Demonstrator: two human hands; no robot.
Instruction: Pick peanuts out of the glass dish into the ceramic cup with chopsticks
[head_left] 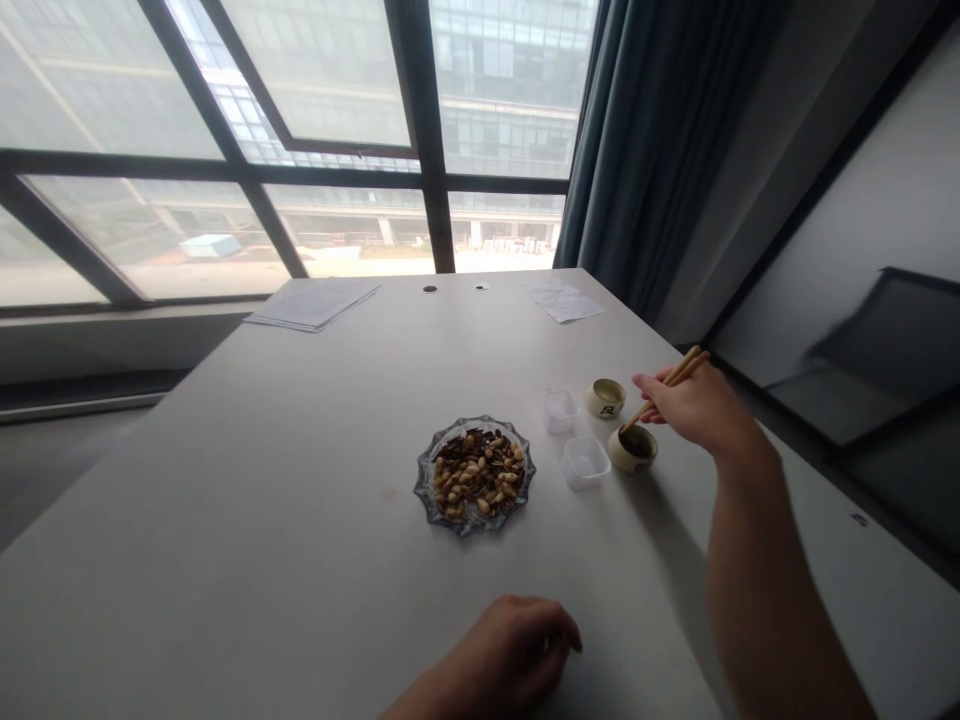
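Note:
My right hand [694, 405] is closed around a pair of wooden chopsticks [679, 372]. Their lower tips reach into a small cream cup [631, 462] with dark contents, too small to make out. A second cream cup [604, 402], bearing a dark character, stands just behind it. Beside the cups are two clear plastic containers, a nearer one [586, 470] and a farther one [560, 414]. Near the table's front, my left hand [517, 645] rests with its fingers curled in and nothing visible in them. Ahead of it sits a scalloped glass plate [427, 500] piled with nuts and dark seeds [480, 470].
The white table [300, 450] runs toward large windows [337, 230]. Stacked papers [311, 303] lie at its far left, and thin white sheets [564, 300] at its far right. Two small round fittings are set near the back edge. A dark curtain [645, 150] hangs at the right.

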